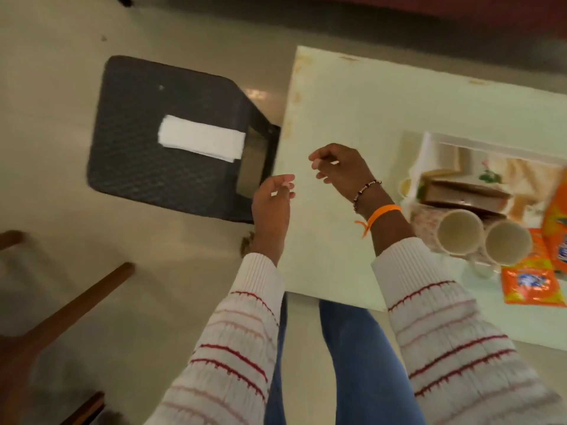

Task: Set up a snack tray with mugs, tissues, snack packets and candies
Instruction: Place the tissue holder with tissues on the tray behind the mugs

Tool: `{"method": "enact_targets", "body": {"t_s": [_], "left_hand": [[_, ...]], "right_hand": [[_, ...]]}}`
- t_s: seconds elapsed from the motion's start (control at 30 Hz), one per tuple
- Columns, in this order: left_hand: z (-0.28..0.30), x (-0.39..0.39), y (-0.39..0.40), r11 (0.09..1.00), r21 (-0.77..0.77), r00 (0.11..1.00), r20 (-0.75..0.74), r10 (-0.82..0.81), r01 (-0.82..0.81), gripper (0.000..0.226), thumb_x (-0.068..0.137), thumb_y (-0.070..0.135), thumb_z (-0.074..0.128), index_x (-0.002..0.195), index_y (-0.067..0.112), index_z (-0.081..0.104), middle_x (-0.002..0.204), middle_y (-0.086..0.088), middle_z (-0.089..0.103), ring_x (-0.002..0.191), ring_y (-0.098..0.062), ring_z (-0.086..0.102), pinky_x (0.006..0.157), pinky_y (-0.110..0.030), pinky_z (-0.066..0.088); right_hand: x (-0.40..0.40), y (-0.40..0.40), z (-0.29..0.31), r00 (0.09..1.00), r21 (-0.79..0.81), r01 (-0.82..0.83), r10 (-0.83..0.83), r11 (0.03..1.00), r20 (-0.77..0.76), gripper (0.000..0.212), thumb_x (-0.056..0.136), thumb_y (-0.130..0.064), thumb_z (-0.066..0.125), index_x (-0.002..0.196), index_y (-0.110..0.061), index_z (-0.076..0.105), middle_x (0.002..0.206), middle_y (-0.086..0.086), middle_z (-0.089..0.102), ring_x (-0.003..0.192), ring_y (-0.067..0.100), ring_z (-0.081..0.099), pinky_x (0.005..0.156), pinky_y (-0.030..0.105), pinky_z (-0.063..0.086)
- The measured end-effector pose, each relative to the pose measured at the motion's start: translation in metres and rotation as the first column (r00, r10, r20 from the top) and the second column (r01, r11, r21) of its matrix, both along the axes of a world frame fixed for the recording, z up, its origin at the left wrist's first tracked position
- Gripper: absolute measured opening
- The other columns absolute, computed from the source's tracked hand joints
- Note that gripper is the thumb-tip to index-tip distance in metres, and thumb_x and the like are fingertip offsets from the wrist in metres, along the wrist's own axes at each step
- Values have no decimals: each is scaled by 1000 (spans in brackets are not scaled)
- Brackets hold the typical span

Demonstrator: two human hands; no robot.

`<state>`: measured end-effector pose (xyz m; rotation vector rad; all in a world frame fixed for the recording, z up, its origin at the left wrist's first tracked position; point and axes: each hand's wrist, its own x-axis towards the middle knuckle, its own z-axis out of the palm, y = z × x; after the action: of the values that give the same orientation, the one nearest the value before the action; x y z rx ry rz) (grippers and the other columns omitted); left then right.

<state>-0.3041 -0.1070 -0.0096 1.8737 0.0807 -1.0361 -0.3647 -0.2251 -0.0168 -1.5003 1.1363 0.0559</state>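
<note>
Striped sleeves nearest; left hand [271, 199] and right hand [339, 167] loosely curled, holding nothing; tissues [201, 142] on dark stool [138, 167] beyond left fingertips; mugs [460, 233] behind right wrist.

Tissues [201, 142] lie on a stool [138, 179], left of the table [352, 118].
</note>
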Motion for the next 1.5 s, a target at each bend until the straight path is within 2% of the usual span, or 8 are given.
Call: {"method": "enact_targets", "body": {"t_s": [0.23, 0.37, 0.53, 0.67, 0.8, 1.2, 1.33, 1.5], "left_hand": [[-20, 142, 54, 991, 123, 992, -114, 62, -48, 22, 94, 12, 45, 85, 22, 62, 85, 3, 62, 80, -11, 60, 72, -20, 47], [-30, 177, 71, 991, 129, 980, -193, 47, -22, 21, 95, 17, 43, 92, 21, 63, 90, 3, 63, 84, -11, 61, 80, -23, 47], [-39, 192, 71, 979, 200, 897, -421, 131, -50, 26, 96, 19, 42, 114, 13, 60, 109, -4, 64, 97, -15, 60, 90, -31, 46], [-39, 185, 67, 980, 82, 788, -583, 196, -183, 47, 91, 36, 52, 130, 11, 44, 127, -9, 56, 115, -28, 55, 96, -40, 43], [-34, 176, 59, 924, -57, 806, -511, 298, -377, 41, 89, 15, 59, 127, 10, 47, 124, -10, 59, 101, -19, 61, 82, -31, 55], [-10, 15, -38, 984, -37, 948, -262, -180, 176, 23, 88, 1, 54, 98, 22, 49, 113, -9, 51, 99, -23, 58, 63, -21, 55], [-8, -65, -70, 941, -139, 920, -211, -332, 308, 26, 89, -1, 45, 75, 15, 60, 101, -6, 56, 87, -14, 56, 60, -16, 52], [-10, -137, -110, 866, -244, 828, -267, -492, 436, 23, 83, 8, 65, 103, 17, 63, 99, 2, 62, 85, -9, 63, 80, -20, 53]], "right_hand": [[134, 53, -37, 960, 296, 274, -244, 915, -136, 42, 89, -11, 57, 127, 1, 45, 88, 7, 50, 62, 11, 42, 62, 24, 38], [168, 65, -53, 909, 337, 415, -375, 845, -181, 10, 86, -16, 63, 80, -19, 56, 92, 8, 55, 63, 14, 48, 57, 24, 40], [184, 67, -62, 856, 394, 512, -491, 763, -162, 33, 82, -5, 66, 113, -3, 59, 102, 8, 57, 92, 22, 55, 80, 33, 49], [167, 67, -49, 812, 517, 525, -580, 677, -65, 15, 83, 5, 58, 88, -9, 58, 86, 5, 61, 80, 19, 60, 64, 26, 55], [116, 60, -33, 838, 472, 488, -545, 734, -19, 24, 84, 1, 58, 106, -7, 53, 93, 8, 59, 89, 21, 58, 67, 25, 55], [-96, -9, 7, 810, 39, 581, -582, 813, 75, 30, 81, 1, 60, 73, -26, 51, 80, -4, 50, 71, 9, 53, 47, 11, 49], [-178, -37, 16, 829, -46, 559, -560, 828, 6, 6, 78, -10, 70, 83, -11, 69, 74, -10, 58, 68, 3, 56, 58, 7, 51], [-262, -84, 20, 933, -253, 303, -340, 919, -118, 38, 67, -5, 78, 103, -5, 69, 105, 5, 65, 94, 13, 57, 78, 10, 44]]}}
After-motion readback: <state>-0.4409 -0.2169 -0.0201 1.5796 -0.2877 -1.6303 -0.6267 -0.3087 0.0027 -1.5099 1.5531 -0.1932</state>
